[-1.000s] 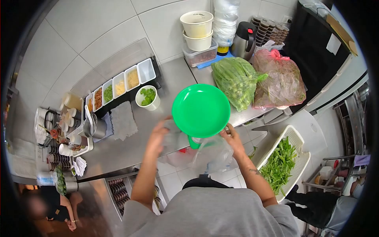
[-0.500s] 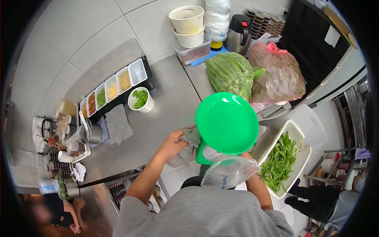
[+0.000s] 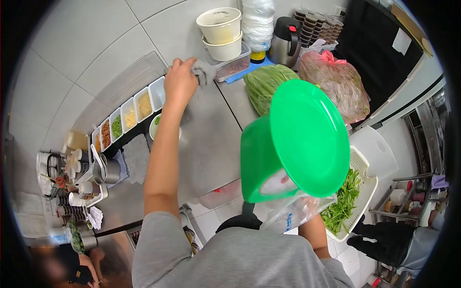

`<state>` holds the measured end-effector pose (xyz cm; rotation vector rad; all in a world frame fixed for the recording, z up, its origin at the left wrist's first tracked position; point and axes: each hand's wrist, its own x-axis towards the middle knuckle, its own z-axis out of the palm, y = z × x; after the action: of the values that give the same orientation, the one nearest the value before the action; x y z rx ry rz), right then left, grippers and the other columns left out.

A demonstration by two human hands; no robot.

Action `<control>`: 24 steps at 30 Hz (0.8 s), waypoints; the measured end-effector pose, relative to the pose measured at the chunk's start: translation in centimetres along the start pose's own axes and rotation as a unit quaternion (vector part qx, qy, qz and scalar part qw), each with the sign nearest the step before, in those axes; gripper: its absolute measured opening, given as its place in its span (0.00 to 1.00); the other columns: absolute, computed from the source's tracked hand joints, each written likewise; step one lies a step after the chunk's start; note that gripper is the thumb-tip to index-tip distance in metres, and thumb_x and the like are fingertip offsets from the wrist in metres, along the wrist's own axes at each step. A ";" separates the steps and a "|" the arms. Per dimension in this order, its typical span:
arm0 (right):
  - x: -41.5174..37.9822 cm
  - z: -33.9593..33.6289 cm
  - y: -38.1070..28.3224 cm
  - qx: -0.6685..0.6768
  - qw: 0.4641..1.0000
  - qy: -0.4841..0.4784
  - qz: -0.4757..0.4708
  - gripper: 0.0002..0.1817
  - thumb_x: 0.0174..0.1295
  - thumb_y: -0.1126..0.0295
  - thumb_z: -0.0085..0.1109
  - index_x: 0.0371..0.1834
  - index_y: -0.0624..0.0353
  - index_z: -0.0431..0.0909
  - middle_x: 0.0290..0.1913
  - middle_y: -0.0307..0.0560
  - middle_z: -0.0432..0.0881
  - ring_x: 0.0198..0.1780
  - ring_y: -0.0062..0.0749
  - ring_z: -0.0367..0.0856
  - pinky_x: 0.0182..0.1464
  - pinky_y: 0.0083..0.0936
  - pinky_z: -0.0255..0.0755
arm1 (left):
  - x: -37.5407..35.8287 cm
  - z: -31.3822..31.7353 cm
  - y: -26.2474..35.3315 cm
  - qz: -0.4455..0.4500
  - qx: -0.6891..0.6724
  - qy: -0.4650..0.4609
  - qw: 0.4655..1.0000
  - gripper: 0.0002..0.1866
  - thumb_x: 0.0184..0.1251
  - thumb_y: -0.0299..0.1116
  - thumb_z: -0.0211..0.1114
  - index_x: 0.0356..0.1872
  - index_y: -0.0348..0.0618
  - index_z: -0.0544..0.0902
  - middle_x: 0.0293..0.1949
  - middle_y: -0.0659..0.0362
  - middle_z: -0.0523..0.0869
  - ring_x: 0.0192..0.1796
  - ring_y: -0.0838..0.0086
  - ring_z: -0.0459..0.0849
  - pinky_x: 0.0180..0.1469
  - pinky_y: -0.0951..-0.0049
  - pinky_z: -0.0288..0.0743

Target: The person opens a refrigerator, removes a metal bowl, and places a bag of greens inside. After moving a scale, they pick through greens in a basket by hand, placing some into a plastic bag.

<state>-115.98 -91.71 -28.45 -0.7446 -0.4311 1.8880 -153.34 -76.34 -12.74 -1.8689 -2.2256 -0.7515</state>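
My left hand (image 3: 180, 81), fingers closed on the grey cloth (image 3: 204, 73), wipes the far steel counter (image 3: 211, 139); press flat. The green scale (image 3: 293, 144) rides lifted at right (right hand hidden, grip unknowable).

The left arm stretches straight forward, bare from a grey sleeve, its hand (image 3: 180, 80) palm-down with fingers curled closed around what it grips. The right forearm rises from the lower edge, elbow bent; the right hand itself is hidden from view.
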 end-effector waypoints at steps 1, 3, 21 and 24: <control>-0.2 -0.1 -0.1 0.003 1.000 0.006 -0.004 0.41 0.52 0.65 0.63 0.70 0.60 0.55 0.60 0.50 0.70 0.57 0.37 0.72 0.58 0.31 0.67 | 1.3 1.6 -0.7 -0.039 0.086 -0.059 0.994 0.17 0.61 0.31 0.55 0.51 0.45 0.80 0.53 0.52 0.78 0.55 0.56 0.76 0.58 0.63 0.69; -1.0 -0.6 -0.2 0.008 1.000 0.021 -0.016 0.41 0.52 0.65 0.63 0.70 0.61 0.55 0.60 0.50 0.70 0.58 0.37 0.72 0.58 0.31 0.67 | 3.5 5.7 -2.1 -0.112 0.253 -0.175 0.945 0.19 0.64 0.43 0.56 0.52 0.49 0.80 0.56 0.53 0.77 0.58 0.54 0.74 0.60 0.58 0.66; -3.1 2.8 -6.2 0.027 0.991 -0.033 -0.125 0.44 0.50 0.65 0.63 0.71 0.62 0.53 0.61 0.51 0.69 0.58 0.37 0.71 0.59 0.32 0.67 | -23.4 12.6 10.8 0.193 -0.054 -0.154 0.968 0.24 0.54 0.30 0.58 0.57 0.48 0.75 0.65 0.53 0.68 0.64 0.54 0.64 0.53 0.45 0.60; -3.0 5.2 -6.9 0.024 0.991 -0.079 -0.105 0.44 0.50 0.65 0.63 0.71 0.62 0.53 0.61 0.51 0.69 0.59 0.36 0.71 0.59 0.32 0.67 | -24.0 11.4 8.8 0.201 -0.227 -0.199 0.932 0.23 0.50 0.23 0.57 0.52 0.47 0.78 0.58 0.54 0.75 0.58 0.57 0.70 0.52 0.50 0.63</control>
<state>-113.85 -91.37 -19.58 -0.4992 -0.5406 1.7568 -137.33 -91.45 -30.09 -2.8081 -1.8495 -0.9304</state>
